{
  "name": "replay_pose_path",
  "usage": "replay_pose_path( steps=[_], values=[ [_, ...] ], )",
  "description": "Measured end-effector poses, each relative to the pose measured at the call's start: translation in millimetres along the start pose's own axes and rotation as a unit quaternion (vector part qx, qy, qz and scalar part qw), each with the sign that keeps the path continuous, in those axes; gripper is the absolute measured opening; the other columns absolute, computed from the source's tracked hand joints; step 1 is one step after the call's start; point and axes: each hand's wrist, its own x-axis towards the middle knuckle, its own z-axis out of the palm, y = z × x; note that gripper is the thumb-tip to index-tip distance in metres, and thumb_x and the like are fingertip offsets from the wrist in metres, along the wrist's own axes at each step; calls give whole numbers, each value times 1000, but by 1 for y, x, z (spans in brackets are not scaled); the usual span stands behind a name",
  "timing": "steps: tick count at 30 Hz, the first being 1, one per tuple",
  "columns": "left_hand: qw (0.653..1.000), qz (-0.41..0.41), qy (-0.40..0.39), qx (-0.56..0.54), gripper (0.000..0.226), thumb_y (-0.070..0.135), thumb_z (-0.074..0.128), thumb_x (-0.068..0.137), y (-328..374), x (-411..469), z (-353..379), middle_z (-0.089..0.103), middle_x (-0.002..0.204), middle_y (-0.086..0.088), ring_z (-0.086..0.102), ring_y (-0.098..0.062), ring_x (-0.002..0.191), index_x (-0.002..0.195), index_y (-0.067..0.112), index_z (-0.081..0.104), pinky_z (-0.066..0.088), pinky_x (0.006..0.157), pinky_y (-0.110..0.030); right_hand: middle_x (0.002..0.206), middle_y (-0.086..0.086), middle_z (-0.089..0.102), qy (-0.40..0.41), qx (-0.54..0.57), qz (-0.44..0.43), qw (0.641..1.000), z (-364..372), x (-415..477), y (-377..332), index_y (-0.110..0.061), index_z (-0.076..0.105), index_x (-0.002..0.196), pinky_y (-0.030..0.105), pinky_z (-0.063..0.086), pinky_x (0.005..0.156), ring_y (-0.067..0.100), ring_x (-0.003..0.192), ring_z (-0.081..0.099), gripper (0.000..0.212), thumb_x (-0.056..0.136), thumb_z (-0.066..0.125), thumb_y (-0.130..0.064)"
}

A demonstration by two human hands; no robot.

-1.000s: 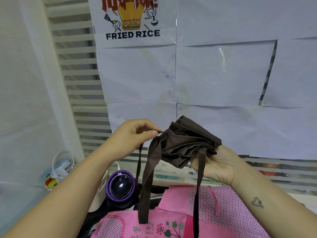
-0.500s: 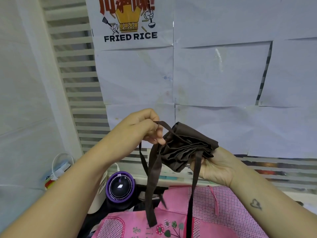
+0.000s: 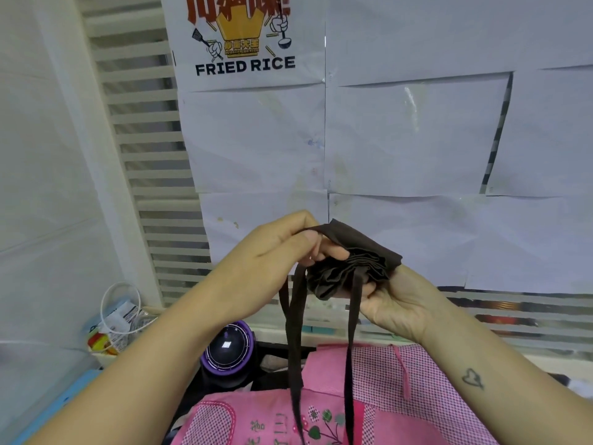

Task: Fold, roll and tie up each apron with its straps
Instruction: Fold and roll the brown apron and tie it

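Note:
A dark brown apron (image 3: pixel 349 268), folded and rolled into a small bundle, is held up in front of me. My right hand (image 3: pixel 394 303) grips the bundle from below and the right, fingers curled round it. My left hand (image 3: pixel 276 258) pinches one brown strap (image 3: pixel 293 335) at the top left of the bundle, thumb on top. That strap runs over the bundle's top edge and hangs down in a loop. A second strap (image 3: pixel 351 348) hangs straight down from the bundle's front.
A pink checked apron (image 3: pixel 378 399) with flower print lies below on the work surface. A purple round device (image 3: pixel 228 348) stands behind it on the left, and a plastic bag (image 3: pixel 120 316) sits further left. Paper sheets cover the wall, one reading FRIED RICE (image 3: pixel 245 66).
My left hand has carried its strap up and over the top of the bundle, closing in against it. The bundle and my right hand have barely moved.

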Motion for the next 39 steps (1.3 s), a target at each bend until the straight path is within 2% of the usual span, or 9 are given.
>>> replay_pose_path(
  steps=[5, 10, 15, 19, 23, 26, 31, 36, 39],
  values=[
    [997, 23, 9, 73, 27, 29, 38, 91, -1, -1, 5, 69, 100, 0, 59, -21, 94, 83, 39, 61, 42, 79, -24, 55, 6, 58, 35, -14, -34, 999, 1, 3, -1, -5, 57, 79, 13, 33, 34, 10, 39, 52, 23, 95, 40, -4],
    [999, 14, 26, 24, 31, 27, 38, 90, -7, 6, 6, 60, 99, -12, 55, -26, 99, 100, 11, 62, 42, 95, -33, 59, 7, 59, 34, -67, -48, 996, -3, 6, -3, -5, 59, 80, 13, 36, 37, 11, 42, 53, 24, 93, 40, 2],
    [997, 0, 53, 49, 40, 23, 41, 80, -21, 12, 1, 62, 91, 30, 54, 9, 96, 101, -3, 63, 34, 87, -6, 72, 9, 62, 39, -127, -72, 988, -7, 12, -6, -13, 61, 109, 20, 42, 51, 15, 60, 56, 27, 95, 42, 1],
    [976, -96, 142, -133, 21, 10, 48, 74, -36, 14, -10, 72, 101, 8, 64, -11, 103, 84, 18, 65, 43, 100, -33, 57, 7, 57, 34, -119, -59, 991, -2, 0, -12, -5, 58, 73, 14, 35, 39, 11, 42, 51, 26, 92, 42, 2],
    [989, -136, -35, 45, 94, 33, 63, 54, -41, 4, -18, 28, 149, 25, 21, 5, 139, 138, 54, 25, 25, 111, -26, 54, 7, 58, 31, -113, -37, 992, -1, -2, -12, -4, 56, 71, 12, 33, 37, 11, 38, 51, 29, 93, 39, 2],
    [970, -97, -117, 191, 113, 50, 74, 61, -35, 2, -2, -3, 149, 37, -2, 13, 140, 127, 71, -15, 10, 117, -28, 58, 8, 58, 32, -107, -15, 994, 0, 4, -10, -3, 58, 75, 12, 35, 37, 12, 39, 53, 25, 93, 41, 0],
    [984, 6, 28, 177, 73, 18, 74, 80, -43, 8, 8, 56, 115, 31, 51, 12, 110, 125, 55, 31, 37, 98, -10, 71, 13, 62, 11, -130, 10, 991, 4, 4, -5, -1, 60, 82, 13, 38, 37, 14, 41, 56, 20, 93, 43, -2],
    [986, 6, 101, 135, 36, 13, 66, 83, -45, 9, 7, 65, 92, 21, 63, 2, 88, 103, 39, 54, 49, 75, -12, 89, 16, 66, -37, -169, 37, 984, 4, 0, -6, -3, 69, 95, 19, 49, 46, 21, 56, 63, 21, 86, 57, -19],
    [984, -25, 153, 90, 28, 12, 65, 84, -51, 11, -1, 67, 90, 20, 62, 5, 88, 101, 33, 57, 43, 73, -7, 112, 11, 64, 5, -391, -26, 920, -1, -7, -16, -22, 61, 117, 25, 51, 54, 22, 63, 68, 34, 91, 55, -42]
  ],
)
